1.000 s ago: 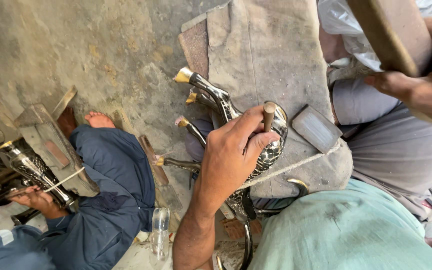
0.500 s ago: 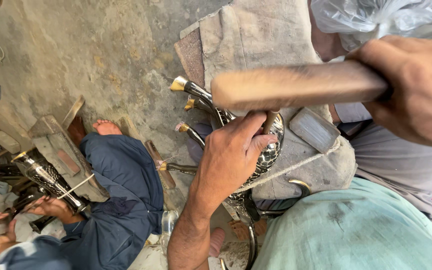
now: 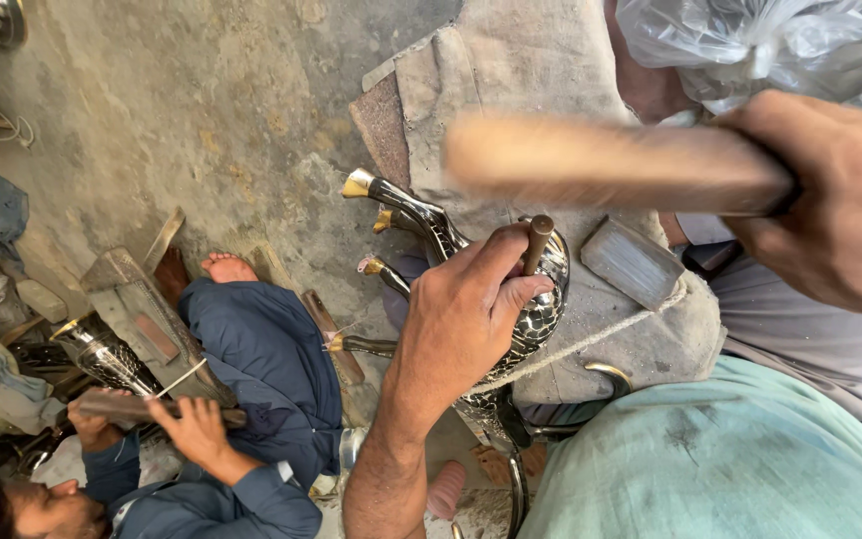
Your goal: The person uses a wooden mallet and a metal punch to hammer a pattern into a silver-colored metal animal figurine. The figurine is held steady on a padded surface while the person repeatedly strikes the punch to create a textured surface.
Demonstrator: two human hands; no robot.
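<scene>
At frame centre, my left hand (image 3: 466, 314) grips a punch (image 3: 536, 243) against the patterned metal vessel (image 3: 541, 299) on the padded block (image 3: 551, 90), my right hand (image 3: 830, 200) clenches the wooden mallet (image 3: 611, 165), with patterning seemingly partly done.

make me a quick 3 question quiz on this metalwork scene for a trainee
1. True or false: the left hand holds a thin punch against the patterned metal vessel.
2. What does the right hand grip? A) a wooden mallet B) a paintbrush C) a pair of pliers
3. Fill in: the co-worker in dark blue clothes sits at the lower ____ of the view, with a second metal vessel.

Key: 1 true; 2 A; 3 left
</scene>
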